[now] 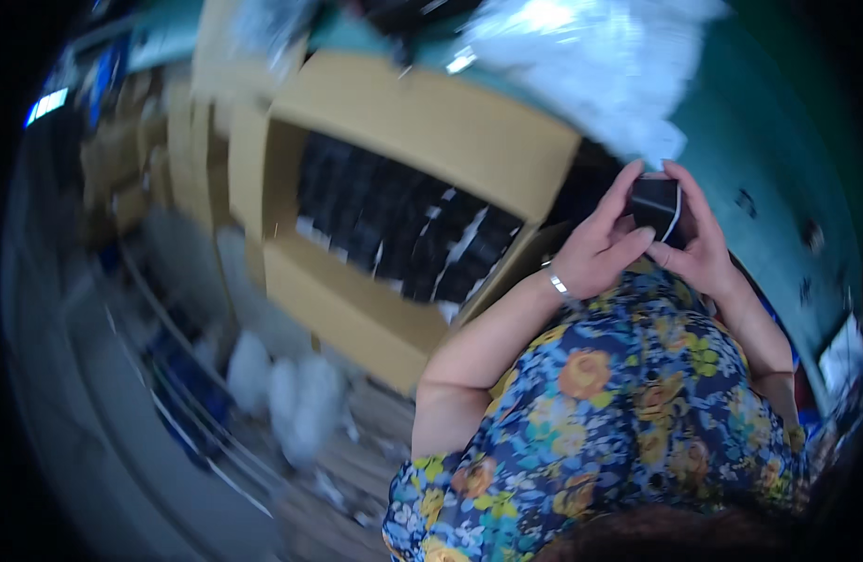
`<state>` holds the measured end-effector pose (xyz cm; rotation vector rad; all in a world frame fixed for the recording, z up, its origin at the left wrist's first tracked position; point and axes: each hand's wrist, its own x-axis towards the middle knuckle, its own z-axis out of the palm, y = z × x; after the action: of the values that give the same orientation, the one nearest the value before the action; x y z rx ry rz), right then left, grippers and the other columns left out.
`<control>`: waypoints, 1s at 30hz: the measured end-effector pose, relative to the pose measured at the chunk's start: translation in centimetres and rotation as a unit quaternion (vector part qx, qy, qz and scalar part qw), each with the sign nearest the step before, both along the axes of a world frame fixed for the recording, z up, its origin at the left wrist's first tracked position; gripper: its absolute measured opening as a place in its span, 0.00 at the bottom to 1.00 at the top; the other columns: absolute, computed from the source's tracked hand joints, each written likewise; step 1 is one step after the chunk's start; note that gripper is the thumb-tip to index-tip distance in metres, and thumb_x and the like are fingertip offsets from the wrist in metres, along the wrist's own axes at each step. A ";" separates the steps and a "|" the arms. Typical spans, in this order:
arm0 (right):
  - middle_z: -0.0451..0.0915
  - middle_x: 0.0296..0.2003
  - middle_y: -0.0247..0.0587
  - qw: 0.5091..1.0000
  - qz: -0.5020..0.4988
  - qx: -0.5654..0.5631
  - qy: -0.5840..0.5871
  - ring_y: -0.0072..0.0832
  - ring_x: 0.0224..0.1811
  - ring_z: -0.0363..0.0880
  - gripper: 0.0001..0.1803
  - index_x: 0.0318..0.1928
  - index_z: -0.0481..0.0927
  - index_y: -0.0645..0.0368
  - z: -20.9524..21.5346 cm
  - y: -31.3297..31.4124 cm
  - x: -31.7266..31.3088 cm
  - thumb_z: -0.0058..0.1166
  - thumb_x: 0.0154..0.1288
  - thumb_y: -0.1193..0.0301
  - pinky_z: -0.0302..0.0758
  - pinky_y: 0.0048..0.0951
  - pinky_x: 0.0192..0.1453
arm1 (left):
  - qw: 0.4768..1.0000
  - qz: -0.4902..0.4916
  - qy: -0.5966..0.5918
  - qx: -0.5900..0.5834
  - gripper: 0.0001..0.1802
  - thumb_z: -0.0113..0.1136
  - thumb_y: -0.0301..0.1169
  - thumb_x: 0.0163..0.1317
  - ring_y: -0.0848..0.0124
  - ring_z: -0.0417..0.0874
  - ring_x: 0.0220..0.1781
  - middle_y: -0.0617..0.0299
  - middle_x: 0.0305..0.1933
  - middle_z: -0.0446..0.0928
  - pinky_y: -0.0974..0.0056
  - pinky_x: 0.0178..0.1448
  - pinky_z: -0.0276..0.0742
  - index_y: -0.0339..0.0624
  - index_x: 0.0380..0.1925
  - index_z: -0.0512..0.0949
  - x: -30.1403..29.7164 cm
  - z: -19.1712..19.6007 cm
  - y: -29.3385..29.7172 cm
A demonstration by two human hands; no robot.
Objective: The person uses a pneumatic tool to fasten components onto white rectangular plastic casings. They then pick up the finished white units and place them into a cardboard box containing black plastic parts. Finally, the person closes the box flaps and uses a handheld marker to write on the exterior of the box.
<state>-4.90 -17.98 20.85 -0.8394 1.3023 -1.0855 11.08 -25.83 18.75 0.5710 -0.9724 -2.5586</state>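
Hands met right of centre: the left hand (pixel 595 245) and right hand (pixel 701 245) both gripped a small black box with a white edge (pixel 656 206), just beside the open tan cardboard carton (pixel 431 131) of dark packets (pixel 394 220), over the teal surface (pixel 759 150).

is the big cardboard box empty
No, the open cardboard box is packed with rows of small black items.

- Short-sleeved floral garment (pixel 628 403): blue ground, orange and yellow blooms, green leaves.
- Thin silver bracelet (pixel 558 284) on the left wrist.
- Forearms bare.
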 end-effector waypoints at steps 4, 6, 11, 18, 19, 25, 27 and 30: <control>0.61 0.59 0.49 0.945 0.206 -0.077 0.243 0.40 0.62 0.60 0.49 0.65 0.50 0.61 -0.5 -4.3 2.7 0.64 0.41 0.78 0.57 0.36 0.65 | 0.988 0.151 -0.039 0.006 0.34 0.53 0.19 0.56 0.71 0.68 0.58 0.57 0.60 0.62 0.64 0.60 0.64 0.44 0.62 0.53 4.7 -0.7 0.8; 0.61 0.59 0.50 0.920 0.306 -0.070 0.233 0.44 0.63 0.58 0.50 0.64 0.52 0.61 0.2 -5.7 3.8 0.65 0.39 0.77 0.56 0.37 0.65 | 0.975 0.201 -0.085 0.035 0.32 0.56 0.19 0.54 0.71 0.70 0.54 0.59 0.55 0.66 0.65 0.58 0.67 0.43 0.59 0.58 6.8 -0.4 1.8; 0.66 0.52 0.48 0.930 0.312 -0.058 0.184 0.37 0.54 0.67 0.34 0.58 0.62 0.62 -1.0 -7.0 5.7 0.60 0.51 0.69 0.63 0.32 0.60 | 0.791 0.323 -0.519 -0.040 0.25 0.61 0.26 0.51 0.70 0.79 0.38 0.58 0.38 0.76 0.65 0.41 0.76 0.40 0.50 0.66 17.3 0.4 2.8; 0.70 0.48 0.47 0.853 0.472 -0.038 0.221 0.38 0.49 0.71 0.21 0.50 0.70 0.63 -0.6 -7.0 7.1 0.56 0.55 0.69 0.69 0.33 0.54 | 0.562 -0.022 -0.825 -0.063 0.30 0.61 0.45 0.49 0.51 0.79 0.41 0.41 0.39 0.77 0.58 0.47 0.74 0.31 0.42 0.67 24.0 -6.0 6.1; 0.71 0.46 0.47 0.845 0.482 -0.050 0.228 0.40 0.48 0.72 0.20 0.49 0.71 0.62 -0.6 -7.1 7.2 0.56 0.56 0.70 0.70 0.33 0.53 | 0.562 -0.052 -0.824 -0.054 0.30 0.60 0.45 0.50 0.50 0.78 0.43 0.41 0.40 0.76 0.57 0.48 0.74 0.31 0.42 0.67 23.8 -6.7 5.8; 0.72 0.41 0.46 0.836 0.492 -0.033 0.239 0.37 0.44 0.73 0.19 0.47 0.72 0.63 -0.3 -7.4 7.6 0.56 0.54 0.70 0.70 0.33 0.50 | 0.571 -0.139 -0.808 -0.032 0.30 0.63 0.44 0.49 0.51 0.77 0.47 0.42 0.43 0.76 0.58 0.52 0.73 0.32 0.44 0.67 23.1 -9.0 5.4; 0.73 0.39 0.45 0.837 0.492 -0.028 0.238 0.36 0.42 0.74 0.19 0.46 0.72 0.64 -0.2 -7.2 7.8 0.57 0.54 0.70 0.71 0.33 0.49 | 0.575 -0.142 -0.805 -0.019 0.30 0.64 0.43 0.49 0.52 0.77 0.48 0.43 0.44 0.76 0.58 0.52 0.73 0.32 0.44 0.67 23.2 -9.4 5.4; 0.73 0.37 0.45 0.841 0.489 -0.022 0.230 0.36 0.41 0.74 0.18 0.46 0.72 0.63 -0.2 -7.1 7.4 0.56 0.54 0.70 0.71 0.33 0.48 | 0.592 -0.122 -0.796 -0.027 0.26 0.64 0.38 0.50 0.52 0.78 0.47 0.43 0.43 0.76 0.57 0.52 0.73 0.32 0.43 0.66 23.6 -10.2 5.8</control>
<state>2.52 -25.11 20.69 -1.6252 0.9755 -0.0813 34.69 -20.01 8.57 3.0427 -1.4965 -1.4830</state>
